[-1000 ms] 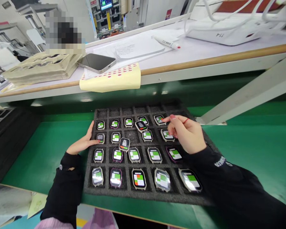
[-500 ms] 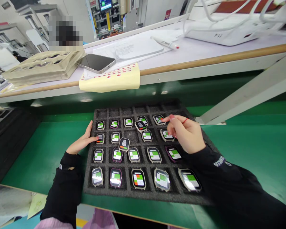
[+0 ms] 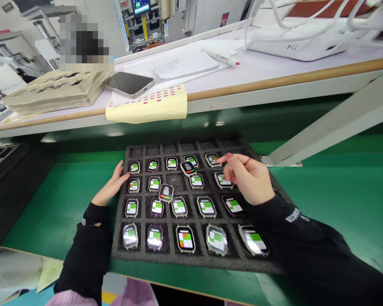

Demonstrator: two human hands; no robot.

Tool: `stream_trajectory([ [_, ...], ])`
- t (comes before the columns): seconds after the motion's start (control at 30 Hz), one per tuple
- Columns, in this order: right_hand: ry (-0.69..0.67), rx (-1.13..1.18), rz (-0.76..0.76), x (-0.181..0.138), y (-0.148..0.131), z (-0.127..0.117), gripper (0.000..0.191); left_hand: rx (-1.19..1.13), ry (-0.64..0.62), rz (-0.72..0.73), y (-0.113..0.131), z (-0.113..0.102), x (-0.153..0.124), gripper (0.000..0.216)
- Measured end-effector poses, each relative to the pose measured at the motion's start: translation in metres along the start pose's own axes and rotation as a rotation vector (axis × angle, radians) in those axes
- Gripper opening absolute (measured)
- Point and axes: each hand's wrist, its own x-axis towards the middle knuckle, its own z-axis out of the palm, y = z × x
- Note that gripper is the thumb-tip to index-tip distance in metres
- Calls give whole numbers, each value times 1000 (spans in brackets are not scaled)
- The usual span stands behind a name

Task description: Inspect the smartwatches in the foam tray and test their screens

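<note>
A black foam tray [image 3: 175,257] with a grid of pockets lies on the green belt and holds several small watch bodies with lit green screens. Two of them, one watch [image 3: 166,192] and another watch [image 3: 188,168], sit askew on the pocket walls. My left hand [image 3: 110,188] rests at the tray's left edge, fingers stretched out, its tips beside the second-row watch [image 3: 133,185]. My right hand [image 3: 249,177] hovers over the tray's right part with fingers loosely curled and the forefinger pointing at a top-row watch [image 3: 212,159]; nothing shows in it.
Behind the green belt [image 3: 338,195] runs a white shelf [image 3: 274,80] with a phone [image 3: 128,83], a yellow sticker sheet [image 3: 150,106], papers, a marker [image 3: 221,56], a white device with cables and stacked beige pulp trays [image 3: 54,91]. A slanted white brace [image 3: 332,123] stands at the right.
My left hand's fingertips have drawn back from the second-row watch at the tray's left, whose screen now shows green. The right hand has barely moved.
</note>
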Motion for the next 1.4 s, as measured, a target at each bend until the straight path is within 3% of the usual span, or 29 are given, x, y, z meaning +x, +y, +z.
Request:
stream_trajectory([
  [0.17, 1, -4, -1, 0, 0, 0, 62, 19, 136, 72, -2, 9, 6, 58],
  [0.53, -2, -12, -35, 1, 2, 0, 63, 105, 261, 171, -16, 10, 17, 51],
  [0.8, -74, -239, -250, -7, 6, 0, 52, 133, 277, 193, -19, 9, 21, 46],
  [1.03, -320, -474, -575, -23, -4, 9, 22, 138, 284, 190, -20, 8, 22, 46],
  [1.2, -669, -427, -713, -45, -15, 29, 69, 141, 297, 205, -21, 9, 23, 44],
  [1.4, -886, -477, -785, -59, -10, 39, 73, 148, 302, 210, -23, 9, 24, 44],
])
